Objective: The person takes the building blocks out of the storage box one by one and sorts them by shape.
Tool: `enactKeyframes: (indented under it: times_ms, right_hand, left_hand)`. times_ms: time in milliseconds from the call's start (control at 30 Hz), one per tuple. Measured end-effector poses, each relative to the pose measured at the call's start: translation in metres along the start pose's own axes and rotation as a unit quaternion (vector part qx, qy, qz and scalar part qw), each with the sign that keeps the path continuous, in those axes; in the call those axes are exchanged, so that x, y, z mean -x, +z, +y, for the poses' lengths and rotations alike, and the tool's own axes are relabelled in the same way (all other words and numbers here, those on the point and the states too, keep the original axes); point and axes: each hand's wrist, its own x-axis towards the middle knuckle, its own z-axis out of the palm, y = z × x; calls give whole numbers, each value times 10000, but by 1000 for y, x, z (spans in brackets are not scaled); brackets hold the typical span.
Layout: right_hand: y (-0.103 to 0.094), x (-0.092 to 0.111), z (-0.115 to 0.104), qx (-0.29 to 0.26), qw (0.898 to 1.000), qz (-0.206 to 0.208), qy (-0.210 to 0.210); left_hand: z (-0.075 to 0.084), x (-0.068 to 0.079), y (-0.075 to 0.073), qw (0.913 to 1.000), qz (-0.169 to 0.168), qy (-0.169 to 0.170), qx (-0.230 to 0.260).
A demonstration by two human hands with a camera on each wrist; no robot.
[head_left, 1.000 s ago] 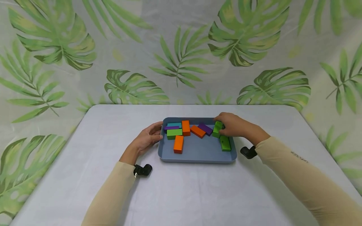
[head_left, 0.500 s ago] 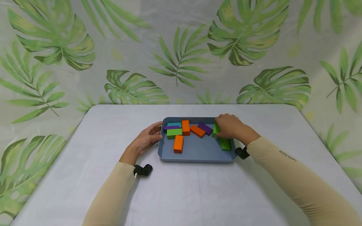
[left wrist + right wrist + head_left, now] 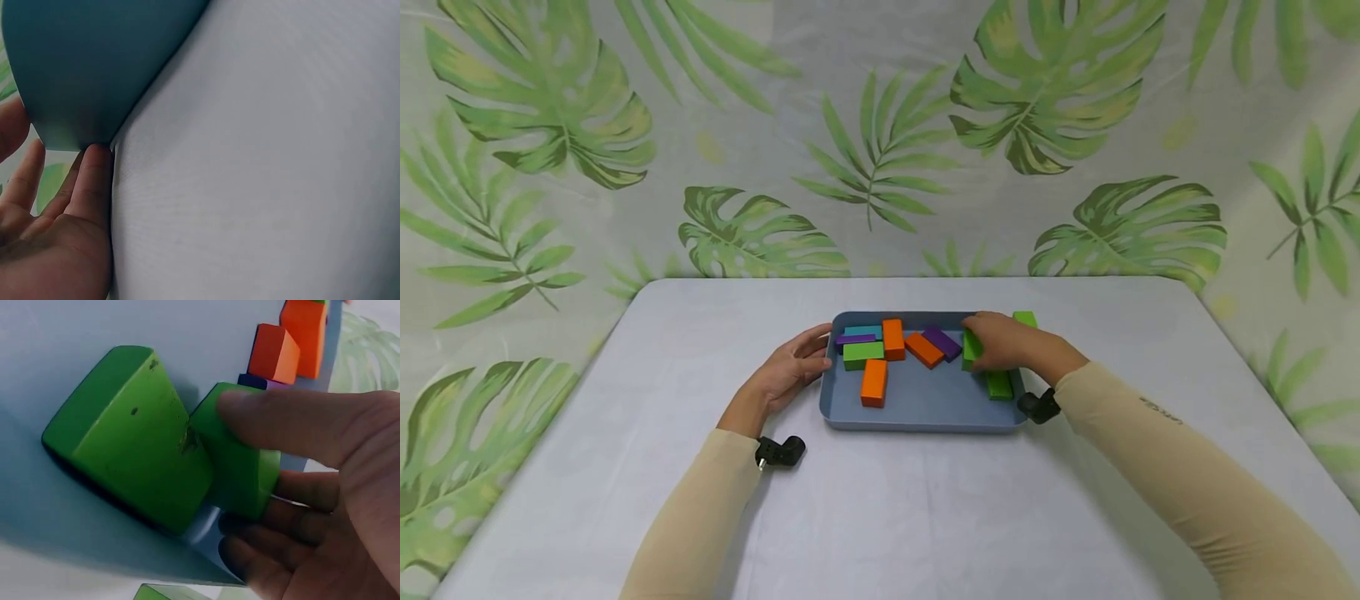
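A blue-grey tray [image 3: 925,412] holding several coloured blocks rests on the table. My left hand [image 3: 786,371] lies at its left end, fingers fairly straight and touching the outer wall [image 3: 94,75]. Over the right end, my right hand [image 3: 1000,342] holds a green block [image 3: 234,472]; the thumb lies on its top in the right wrist view, and fingers reach behind it. Against that block leans a second green block [image 3: 134,440] with chipped edges. Another green block [image 3: 1025,318] shows past the right hand, outside the tray's back right corner, partly hidden.
Toward the tray's left are orange blocks [image 3: 874,383], a green block [image 3: 863,357], a thin purple block [image 3: 856,339] and a teal block [image 3: 862,331]. A small orange block [image 3: 924,351] and a purple block [image 3: 942,342] lie mid-tray. A leaf-print cloth [image 3: 880,150] hangs behind.
My right hand has moved slightly left and closed round the green block. The green block outside the tray has come into view behind it. My left hand and the tray stay put.
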Motion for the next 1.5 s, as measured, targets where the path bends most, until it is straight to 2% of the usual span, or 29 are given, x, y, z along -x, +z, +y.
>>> enactKeyframes:
  times_ms: [300, 633, 900, 1133, 1267, 1500]
  right_hand:
    - [-6, 7, 1, -169, 9995, 53, -253]
    - [-21, 27, 6, -180, 9973, 470, -539]
    - [-43, 44, 14, -4, 9945, 771, -714]
    - [-58, 50, 22, -64, 9964, 705, -475]
    - [-64, 51, 29, -76, 9957, 815, -424]
    - [-72, 53, 56, -51, 9936, 1075, -354]
  left_hand:
    - [0, 0, 1, 10000, 27, -18, 6]
    - [-1, -2, 4, 10000, -8, 27, 20]
    - [-1, -1, 3, 10000, -5, 39, -76]
    - [-2, 0, 3, 9999, -36, 40, -161]
    - [-4, -1, 3, 9999, 2, 19, -147]
    - [-2, 0, 2, 9999, -10, 23, -116]
